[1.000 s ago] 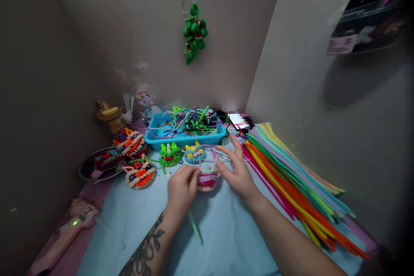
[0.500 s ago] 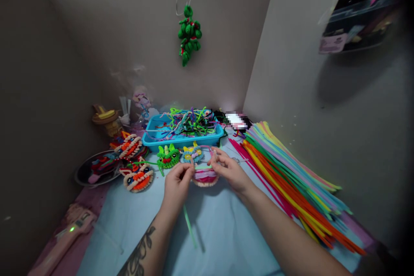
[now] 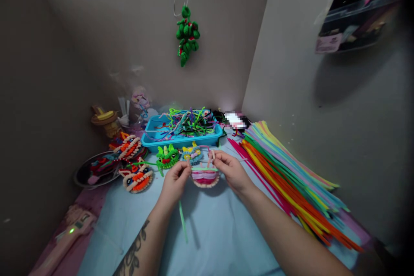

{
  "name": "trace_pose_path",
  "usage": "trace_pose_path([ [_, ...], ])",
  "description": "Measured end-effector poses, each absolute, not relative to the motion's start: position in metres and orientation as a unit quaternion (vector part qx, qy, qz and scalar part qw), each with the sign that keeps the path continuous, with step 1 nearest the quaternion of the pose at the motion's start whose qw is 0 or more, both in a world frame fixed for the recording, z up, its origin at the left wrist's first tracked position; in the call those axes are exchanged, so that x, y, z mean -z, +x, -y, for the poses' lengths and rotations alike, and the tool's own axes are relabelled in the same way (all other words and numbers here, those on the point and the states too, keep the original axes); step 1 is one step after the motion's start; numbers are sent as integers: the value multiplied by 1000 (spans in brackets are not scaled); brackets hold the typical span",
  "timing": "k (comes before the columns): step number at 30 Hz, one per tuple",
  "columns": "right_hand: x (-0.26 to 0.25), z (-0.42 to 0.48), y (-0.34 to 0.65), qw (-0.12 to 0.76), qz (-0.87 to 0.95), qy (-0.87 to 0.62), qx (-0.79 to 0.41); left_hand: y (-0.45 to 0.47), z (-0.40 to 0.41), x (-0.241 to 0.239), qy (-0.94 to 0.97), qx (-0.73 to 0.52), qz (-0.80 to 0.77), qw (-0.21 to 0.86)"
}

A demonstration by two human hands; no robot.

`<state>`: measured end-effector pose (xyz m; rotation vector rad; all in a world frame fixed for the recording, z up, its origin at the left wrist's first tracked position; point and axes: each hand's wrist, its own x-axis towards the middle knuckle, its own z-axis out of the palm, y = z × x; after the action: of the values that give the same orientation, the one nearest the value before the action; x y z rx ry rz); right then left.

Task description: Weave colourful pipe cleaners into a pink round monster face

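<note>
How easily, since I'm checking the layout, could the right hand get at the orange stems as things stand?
Likely yes, though the right hand would first need to release the pale strand it pinches: mainly low crimson stems lie between it and the orange stems.

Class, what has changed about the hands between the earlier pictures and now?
The right hand has curled in its raised, spread fingers and now appears to pinch a pale strand above the striped piece. The left hand, still pinching, has shifted slightly left, uncovering more of the piece. The blue tray and green figure stayed put.
</note>
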<state>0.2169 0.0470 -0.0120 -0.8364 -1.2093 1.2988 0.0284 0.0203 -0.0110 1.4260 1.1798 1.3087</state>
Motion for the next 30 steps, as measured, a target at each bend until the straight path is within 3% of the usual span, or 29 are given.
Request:
trace_pose_path([
  [7,18,-47,211,569,455,-366,-578,28,-19,7,546,-540,-476,429],
  [13,10,-45,221,524,619,-362,-461,26,-19,6,554,-519,-485,434],
  [18,3,-41,223,562,619,-385,-391,27,-19,6,586,-503,-484,413],
  [30,23,-47,218,589,517,-406,-470,23,-22,12,585,-502,-495,402],
])
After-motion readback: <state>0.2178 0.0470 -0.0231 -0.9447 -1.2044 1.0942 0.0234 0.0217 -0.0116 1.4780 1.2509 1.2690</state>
